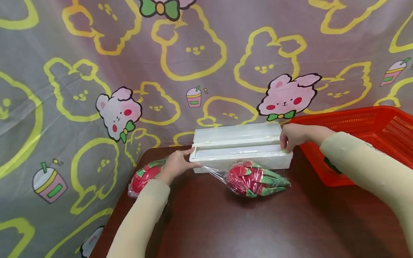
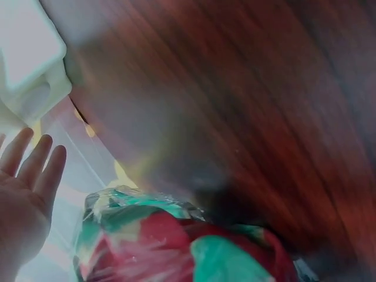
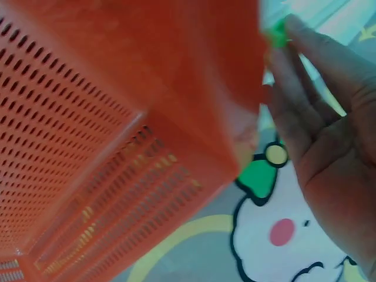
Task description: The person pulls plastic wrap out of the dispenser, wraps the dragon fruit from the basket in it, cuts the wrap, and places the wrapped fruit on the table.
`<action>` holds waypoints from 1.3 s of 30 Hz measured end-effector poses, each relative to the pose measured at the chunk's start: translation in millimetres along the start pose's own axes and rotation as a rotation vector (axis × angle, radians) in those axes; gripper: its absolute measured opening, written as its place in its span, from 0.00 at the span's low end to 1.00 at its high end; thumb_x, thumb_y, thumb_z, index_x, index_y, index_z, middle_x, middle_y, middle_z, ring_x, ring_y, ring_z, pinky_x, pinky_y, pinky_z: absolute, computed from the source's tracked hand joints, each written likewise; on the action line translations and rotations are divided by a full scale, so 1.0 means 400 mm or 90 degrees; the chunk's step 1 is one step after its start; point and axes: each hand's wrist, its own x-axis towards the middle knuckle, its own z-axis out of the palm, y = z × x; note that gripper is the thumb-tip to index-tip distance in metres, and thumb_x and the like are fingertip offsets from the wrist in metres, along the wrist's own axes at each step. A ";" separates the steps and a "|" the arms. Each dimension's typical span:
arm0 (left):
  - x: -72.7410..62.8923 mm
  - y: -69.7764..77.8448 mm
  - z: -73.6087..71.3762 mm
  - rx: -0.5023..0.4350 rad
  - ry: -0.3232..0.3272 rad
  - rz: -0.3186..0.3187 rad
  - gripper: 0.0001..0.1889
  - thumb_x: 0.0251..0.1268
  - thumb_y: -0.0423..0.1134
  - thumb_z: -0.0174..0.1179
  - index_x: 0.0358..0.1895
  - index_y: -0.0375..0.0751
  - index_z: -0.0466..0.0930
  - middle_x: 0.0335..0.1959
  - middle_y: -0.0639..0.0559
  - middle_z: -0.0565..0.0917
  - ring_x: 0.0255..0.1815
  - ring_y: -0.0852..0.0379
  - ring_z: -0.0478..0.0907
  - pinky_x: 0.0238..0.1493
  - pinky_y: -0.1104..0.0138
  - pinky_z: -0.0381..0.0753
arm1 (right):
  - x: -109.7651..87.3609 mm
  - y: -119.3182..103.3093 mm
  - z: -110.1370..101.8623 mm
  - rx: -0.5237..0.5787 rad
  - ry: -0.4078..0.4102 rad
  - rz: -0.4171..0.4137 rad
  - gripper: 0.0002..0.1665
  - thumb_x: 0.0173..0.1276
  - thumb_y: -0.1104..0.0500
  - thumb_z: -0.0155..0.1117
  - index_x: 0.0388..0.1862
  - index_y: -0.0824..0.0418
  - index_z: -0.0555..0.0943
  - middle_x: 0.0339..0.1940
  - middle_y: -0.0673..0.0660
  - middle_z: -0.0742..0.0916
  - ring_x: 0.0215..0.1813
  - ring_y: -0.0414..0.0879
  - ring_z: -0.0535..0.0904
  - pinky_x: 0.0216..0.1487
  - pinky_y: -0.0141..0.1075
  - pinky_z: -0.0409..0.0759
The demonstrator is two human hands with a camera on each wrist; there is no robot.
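Note:
A white cling film dispenser (image 1: 242,164) with its lid raised stands at the back of the table, a white roll (image 1: 240,150) inside. My left hand (image 1: 176,165) holds its left end between thumb and forefinger; in the left wrist view the other fingers (image 2: 39,161) stretch out beside the box's end. With my right hand (image 1: 298,134) I pinch a small green slider (image 3: 278,33) at the box's right end. Before the box lies a film-wrapped dragon fruit (image 1: 251,179), stretched film running from it to my left thumb. Another wrapped dragon fruit (image 1: 146,177) lies beside my left wrist.
A red perforated plastic basket (image 1: 327,173) stands right of the dispenser, under my right forearm. Behind the table hangs a cartoon-printed curtain (image 1: 224,59), which also runs along the left side. The brown wooden table (image 1: 252,231) extends toward me.

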 end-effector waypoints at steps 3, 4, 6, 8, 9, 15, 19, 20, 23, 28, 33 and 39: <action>0.001 0.009 -0.004 0.014 -0.006 0.010 0.44 0.46 0.60 0.74 0.69 0.50 0.71 0.24 0.47 0.81 0.19 0.53 0.67 0.25 0.62 0.70 | -0.003 -0.013 -0.010 -0.005 0.004 0.009 0.08 0.56 0.66 0.74 0.36 0.62 0.86 0.31 0.53 0.84 0.33 0.48 0.75 0.37 0.40 0.80; 0.002 0.012 -0.006 0.019 -0.009 0.014 0.44 0.46 0.60 0.74 0.69 0.50 0.70 0.31 0.44 0.84 0.25 0.51 0.73 0.31 0.62 0.74 | -0.005 -0.019 -0.014 -0.003 0.010 0.011 0.09 0.57 0.66 0.74 0.38 0.63 0.86 0.33 0.53 0.84 0.34 0.48 0.75 0.39 0.41 0.81; 0.001 0.017 -0.009 0.022 -0.022 0.026 0.44 0.48 0.59 0.73 0.70 0.47 0.69 0.51 0.42 0.83 0.44 0.47 0.80 0.45 0.59 0.78 | -0.012 -0.029 -0.017 0.004 0.026 0.016 0.12 0.58 0.65 0.73 0.41 0.64 0.86 0.35 0.54 0.85 0.35 0.48 0.76 0.41 0.43 0.81; -0.001 0.020 -0.014 0.017 -0.042 0.039 0.44 0.50 0.58 0.72 0.70 0.45 0.68 0.66 0.42 0.73 0.57 0.44 0.76 0.56 0.55 0.75 | -0.021 -0.036 -0.016 0.012 0.044 0.011 0.13 0.59 0.65 0.72 0.43 0.66 0.85 0.35 0.55 0.85 0.36 0.48 0.77 0.42 0.43 0.82; -0.001 0.019 -0.017 0.017 -0.050 0.047 0.44 0.51 0.58 0.72 0.71 0.43 0.67 0.71 0.43 0.66 0.64 0.43 0.71 0.61 0.53 0.71 | -0.028 -0.040 -0.016 0.014 0.054 0.004 0.12 0.59 0.65 0.72 0.43 0.67 0.85 0.36 0.55 0.85 0.36 0.48 0.78 0.42 0.44 0.82; -0.014 0.013 -0.051 -0.010 -0.069 0.052 0.41 0.54 0.54 0.71 0.69 0.39 0.68 0.73 0.39 0.60 0.70 0.41 0.62 0.64 0.50 0.66 | -0.054 -0.051 -0.022 0.049 0.122 -0.008 0.12 0.62 0.64 0.70 0.43 0.69 0.84 0.35 0.55 0.86 0.38 0.49 0.80 0.44 0.46 0.82; -0.021 0.011 -0.067 -0.038 -0.046 0.057 0.35 0.57 0.50 0.70 0.66 0.38 0.73 0.72 0.38 0.63 0.71 0.40 0.60 0.66 0.48 0.63 | -0.065 -0.048 -0.015 0.053 0.146 -0.005 0.12 0.62 0.65 0.70 0.43 0.69 0.84 0.34 0.55 0.86 0.37 0.49 0.80 0.43 0.45 0.82; -0.023 0.010 -0.070 -0.041 -0.036 0.062 0.33 0.58 0.49 0.70 0.65 0.38 0.74 0.71 0.38 0.65 0.71 0.41 0.61 0.66 0.48 0.63 | -0.066 -0.049 -0.010 0.050 0.146 -0.007 0.12 0.61 0.65 0.70 0.43 0.68 0.84 0.34 0.55 0.86 0.37 0.48 0.80 0.42 0.44 0.82; -0.026 0.009 -0.073 -0.047 0.000 0.086 0.27 0.60 0.46 0.68 0.61 0.37 0.78 0.67 0.39 0.71 0.69 0.42 0.64 0.66 0.50 0.63 | -0.067 -0.048 0.014 0.034 0.146 -0.024 0.13 0.60 0.65 0.72 0.43 0.68 0.85 0.33 0.54 0.85 0.35 0.48 0.78 0.39 0.40 0.82; -0.031 0.028 -0.069 -0.074 0.041 0.126 0.19 0.62 0.40 0.68 0.54 0.37 0.83 0.57 0.42 0.80 0.62 0.46 0.73 0.63 0.52 0.68 | -0.064 -0.039 0.060 0.018 0.169 -0.030 0.14 0.57 0.64 0.74 0.43 0.65 0.85 0.35 0.55 0.84 0.35 0.47 0.76 0.34 0.36 0.79; -0.031 0.061 -0.054 -0.088 0.031 0.176 0.15 0.58 0.36 0.70 0.49 0.38 0.85 0.44 0.44 0.85 0.42 0.44 0.79 0.47 0.54 0.77 | -0.063 -0.022 0.087 0.044 0.172 -0.020 0.14 0.58 0.63 0.74 0.43 0.63 0.85 0.35 0.54 0.84 0.35 0.47 0.77 0.34 0.35 0.80; -0.021 0.081 -0.028 -0.106 -0.001 0.202 0.16 0.54 0.35 0.73 0.47 0.38 0.86 0.42 0.45 0.85 0.39 0.47 0.80 0.42 0.54 0.78 | -0.067 -0.013 0.104 0.062 0.184 -0.014 0.12 0.58 0.62 0.74 0.42 0.62 0.86 0.37 0.56 0.83 0.38 0.49 0.77 0.36 0.36 0.80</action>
